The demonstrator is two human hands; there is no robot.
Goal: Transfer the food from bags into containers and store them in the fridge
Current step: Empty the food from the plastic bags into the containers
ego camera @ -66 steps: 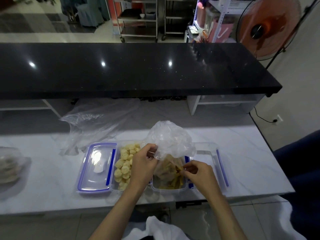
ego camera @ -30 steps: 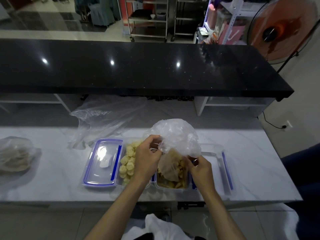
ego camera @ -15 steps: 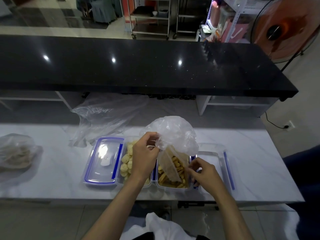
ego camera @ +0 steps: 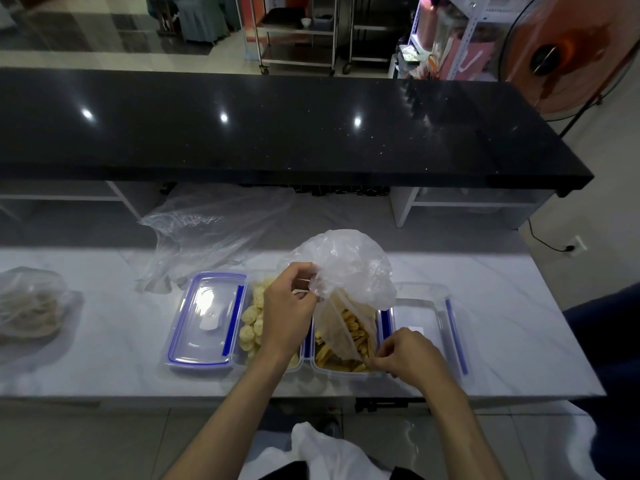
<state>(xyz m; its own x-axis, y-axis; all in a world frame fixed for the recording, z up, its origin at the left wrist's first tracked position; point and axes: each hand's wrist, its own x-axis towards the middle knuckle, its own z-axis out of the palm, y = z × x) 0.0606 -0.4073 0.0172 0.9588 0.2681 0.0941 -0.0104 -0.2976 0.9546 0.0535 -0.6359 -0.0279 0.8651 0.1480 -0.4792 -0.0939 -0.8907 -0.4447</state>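
At the near edge of the white marble counter [ego camera: 502,327], the person's left hand [ego camera: 287,313] pinches the bunched upper part of a thin clear plastic bag [ego camera: 346,268], its fingers curled into the film. The right hand [ego camera: 407,355] sits lower and nearer, fingertips nipping the bag's bottom corner just over the container rim. Between the two hands the bag hangs slanted, its long axis running from the puffed top, up and away, down toward the right hand, with its mouth turned downward. Yellow strip-shaped chips [ego camera: 349,337] show through the film and lie below in the clear rectangular container with blue clips [ego camera: 341,367]. Just left, partly behind the left wrist, a second clear container of pale round crackers [ego camera: 251,320] stands touching it. Further left lies a blue-rimmed clear lid [ego camera: 204,323]; to the right, another such lid [ego camera: 426,327]. Beyond them an empty crumpled transparent bag [ego camera: 214,230] sprawls, and at the far left a bag of pale food [ego camera: 27,306] rests.
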